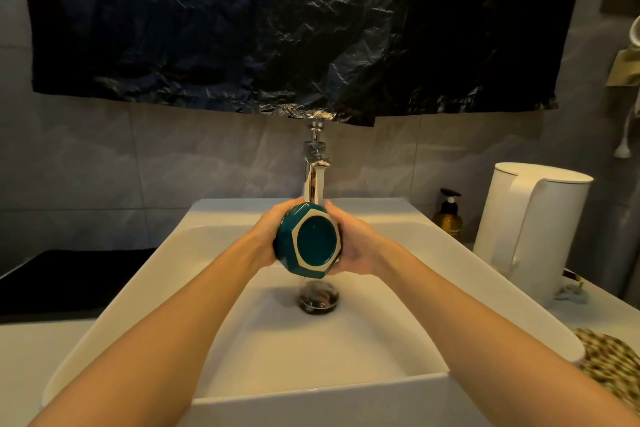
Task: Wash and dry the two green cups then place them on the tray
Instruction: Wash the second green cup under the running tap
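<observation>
Both hands clasp the green cup under the running tap, left hand gripping one side, right hand cupping the other, base toward the camera.

Bare left forearm and bare right forearm — uncovered from the lower frame corners to the wrists. The right hand glistens wet.

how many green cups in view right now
1. The green cup is held between the left hand and right hand under the faucet, above the sink; a second may be hidden.
</observation>
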Available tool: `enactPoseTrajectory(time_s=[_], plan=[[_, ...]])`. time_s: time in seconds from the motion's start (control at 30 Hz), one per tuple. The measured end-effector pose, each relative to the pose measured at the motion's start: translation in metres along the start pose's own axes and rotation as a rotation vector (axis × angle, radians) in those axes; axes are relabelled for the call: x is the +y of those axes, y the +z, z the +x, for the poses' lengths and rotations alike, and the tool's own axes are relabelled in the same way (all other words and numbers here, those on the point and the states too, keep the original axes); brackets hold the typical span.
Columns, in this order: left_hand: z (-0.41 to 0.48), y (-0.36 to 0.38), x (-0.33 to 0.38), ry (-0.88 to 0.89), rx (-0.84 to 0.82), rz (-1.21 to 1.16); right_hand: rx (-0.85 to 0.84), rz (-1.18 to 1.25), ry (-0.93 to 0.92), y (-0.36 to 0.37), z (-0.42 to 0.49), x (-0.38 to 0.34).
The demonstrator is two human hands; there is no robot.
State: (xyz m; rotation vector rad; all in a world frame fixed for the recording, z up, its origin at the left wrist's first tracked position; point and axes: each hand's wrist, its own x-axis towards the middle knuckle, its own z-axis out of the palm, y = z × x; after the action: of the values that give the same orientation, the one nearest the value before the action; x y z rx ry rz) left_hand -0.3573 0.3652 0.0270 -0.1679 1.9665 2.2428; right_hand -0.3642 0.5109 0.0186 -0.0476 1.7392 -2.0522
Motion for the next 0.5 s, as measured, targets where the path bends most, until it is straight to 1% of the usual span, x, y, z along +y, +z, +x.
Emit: enactPoseTrajectory(time_s=[0.1, 0.2, 0.3, 0.4, 0.43, 0.5], plan=[[-0.002, -0.002, 0.0, -0.036, -0.007, -0.106, 0.009, 0.009, -0.01, 0.0, 0.004, 0.003], [0.0, -0.004, 0.003, -0.063, 0.001, -0.251, -0.024, 0.108, -0.038, 0.004, 0.006, 0.004], [0.002, -0.007, 0.004, -0.053, 0.017, -0.257, -0.114, 0.229, -0.061, 0.004, 0.0, 0.002], [0.002, -0.008, 0.005, -0.087, 0.028, -0.263, -0.177, 0.324, -0.084, 0.002, -0.009, -0.002], [0.002, -0.009, 0.005, -0.106, 0.034, -0.263, -0.169, 0.323, -0.091, 0.004, -0.01, -0.002], [0.001, -0.008, 0.006, -0.154, 0.049, -0.247, -0.097, 0.32, -0.074, 0.008, -0.008, -0.003]])
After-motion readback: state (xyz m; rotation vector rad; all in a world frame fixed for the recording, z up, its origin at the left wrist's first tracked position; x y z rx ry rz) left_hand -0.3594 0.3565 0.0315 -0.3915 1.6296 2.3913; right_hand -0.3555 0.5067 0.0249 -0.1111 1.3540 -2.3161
